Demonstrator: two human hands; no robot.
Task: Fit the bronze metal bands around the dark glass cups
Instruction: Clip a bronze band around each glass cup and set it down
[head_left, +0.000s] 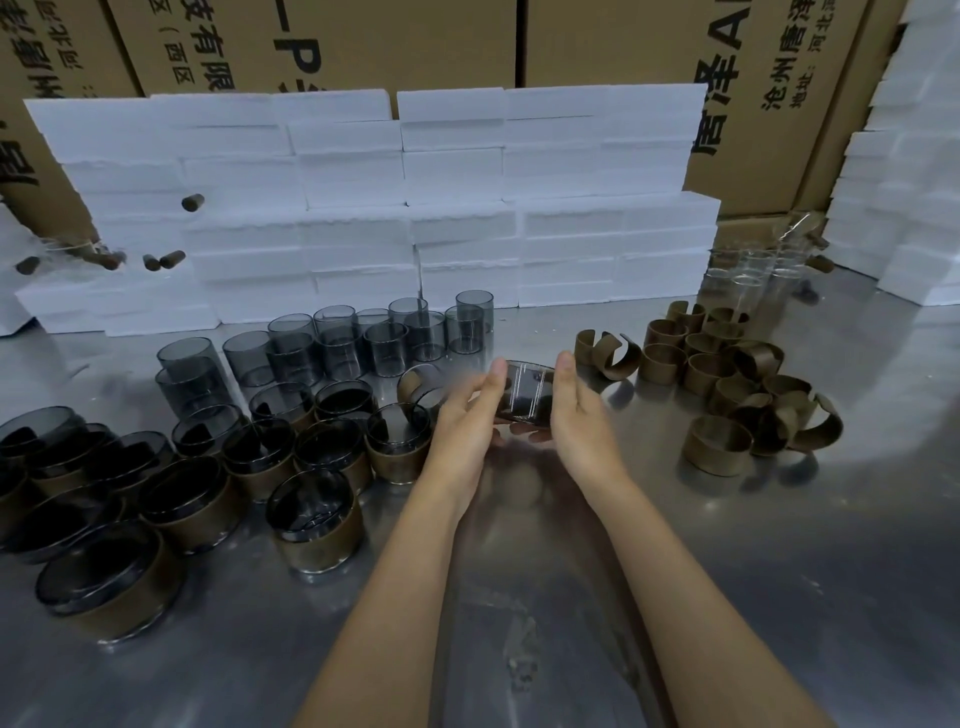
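Note:
Between my two hands, above the metal table (519, 571), I hold one dark glass cup (524, 389) lying on its side. My left hand (467, 415) grips its left end and my right hand (576, 410) grips its right end, fingers curled underneath. Whether a band sits on this cup is blurred. A pile of loose bronze bands (727, 379) lies to the right. Several bare dark cups (363, 338) stand behind my left hand. Several banded cups (208, 467) crowd the left front, one loose band (415, 382) just beside my left hand.
White foam blocks (389, 208) are stacked along the back of the table and at the right edge, cardboard boxes (311, 41) behind them. Clear glass cups (753, 270) stand at the back right. Bare steel shows in front of me.

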